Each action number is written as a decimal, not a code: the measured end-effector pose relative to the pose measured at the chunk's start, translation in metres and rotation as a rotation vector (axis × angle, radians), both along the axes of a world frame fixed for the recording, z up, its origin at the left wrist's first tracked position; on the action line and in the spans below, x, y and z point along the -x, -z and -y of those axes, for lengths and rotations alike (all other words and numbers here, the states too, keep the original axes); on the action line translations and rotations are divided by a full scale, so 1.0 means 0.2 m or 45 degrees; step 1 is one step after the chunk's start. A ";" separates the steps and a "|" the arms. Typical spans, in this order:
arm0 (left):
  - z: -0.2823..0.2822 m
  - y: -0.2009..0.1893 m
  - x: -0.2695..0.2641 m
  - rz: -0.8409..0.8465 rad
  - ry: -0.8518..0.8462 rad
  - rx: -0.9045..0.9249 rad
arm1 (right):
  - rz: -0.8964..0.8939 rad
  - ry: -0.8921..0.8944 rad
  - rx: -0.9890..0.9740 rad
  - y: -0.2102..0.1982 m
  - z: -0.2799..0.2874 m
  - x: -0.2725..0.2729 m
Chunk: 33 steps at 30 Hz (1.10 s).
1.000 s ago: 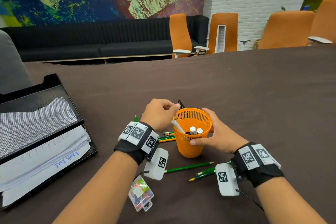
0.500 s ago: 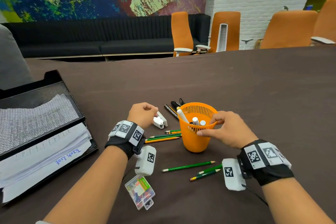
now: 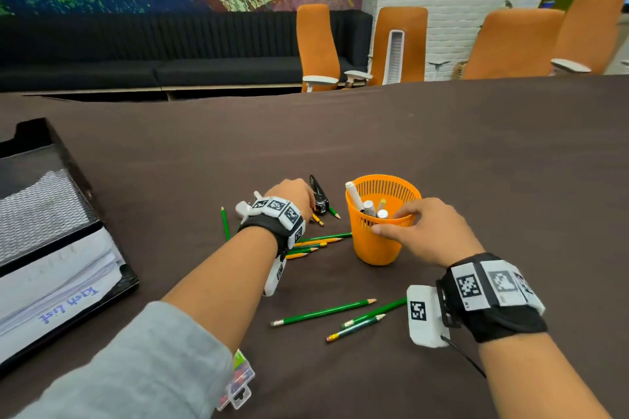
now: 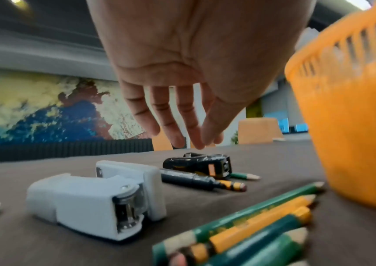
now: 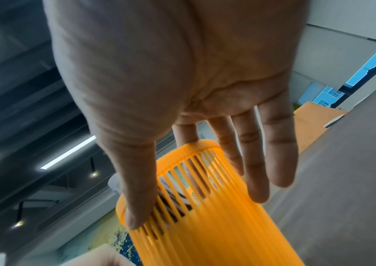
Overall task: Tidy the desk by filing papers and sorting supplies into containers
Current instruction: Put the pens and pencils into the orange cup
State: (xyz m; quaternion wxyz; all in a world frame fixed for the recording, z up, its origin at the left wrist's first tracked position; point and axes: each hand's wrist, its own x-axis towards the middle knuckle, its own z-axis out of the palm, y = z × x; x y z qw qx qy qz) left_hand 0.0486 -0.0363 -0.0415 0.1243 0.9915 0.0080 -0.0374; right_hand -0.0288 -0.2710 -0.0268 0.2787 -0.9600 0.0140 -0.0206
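An orange slotted cup [image 3: 376, 245] stands upright on the brown table and holds several white markers [image 3: 354, 197]. My right hand [image 3: 398, 219] pinches its near rim, thumb on the outer wall and index finger inside, as the right wrist view shows for the hand [image 5: 157, 180] and cup [image 5: 205, 225]. My left hand [image 3: 296, 194] hovers open left of the cup. In the left wrist view its straight fingers [image 4: 171, 129] hang just above a black stapler [image 4: 196, 162] and a black marker [image 4: 189, 179]. A white stapler [image 4: 96, 198] lies nearer, and a bundle of green and yellow pencils [image 4: 250, 225] lies beside the cup [image 4: 353, 126].
A black mesh paper tray [image 3: 85, 194] stacked with papers stands at the left edge. Loose green pencils [image 3: 323, 311] lie in front of the cup, one more [image 3: 224, 224] lies left of my wrist. A small clear plastic box [image 3: 238, 381] sits under my left forearm. Orange chairs [image 3: 316, 48] stand beyond the table.
My left hand has left the cup's rim, swung left past the white stapler, then moved forward over the black stapler and marker. My right hand shifted from the cup's side up to its rim.
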 end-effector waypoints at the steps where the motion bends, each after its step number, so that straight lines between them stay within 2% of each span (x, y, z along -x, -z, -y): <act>1: 0.02 0.00 -0.03 -0.032 0.038 -0.108 | -0.012 -0.006 0.003 0.01 0.01 0.00; 5: 0.04 0.04 -0.09 -0.082 0.146 -0.464 | -0.087 -0.008 0.004 0.02 0.03 -0.02; 15: 0.03 0.13 -0.14 -0.088 0.249 -0.716 | -0.102 -0.061 -0.008 0.05 0.04 -0.04; 18: 0.00 0.11 -0.17 0.023 0.301 -0.773 | -0.120 -0.061 0.020 0.04 0.03 -0.04; 21: -0.01 0.03 -0.18 0.210 0.297 -0.654 | -0.131 -0.051 0.023 0.04 0.02 -0.03; 24: 0.02 -0.12 -0.15 0.355 0.242 -0.320 | -0.134 -0.054 0.037 0.04 0.01 -0.03; 26: 0.06 -0.25 -0.12 0.345 0.224 -0.079 | -0.138 -0.054 0.041 0.04 0.01 -0.02; 28: 0.13 -0.38 -0.09 0.273 0.293 0.043 | -0.144 -0.049 0.046 0.03 0.00 -0.02; 30: 0.20 -0.48 -0.07 0.181 0.402 0.069 | -0.156 -0.046 0.059 0.03 0.00 -0.01; 33: 0.31 -0.52 -0.04 0.097 0.504 -0.015 | -0.171 -0.036 0.064 0.02 0.00 -0.01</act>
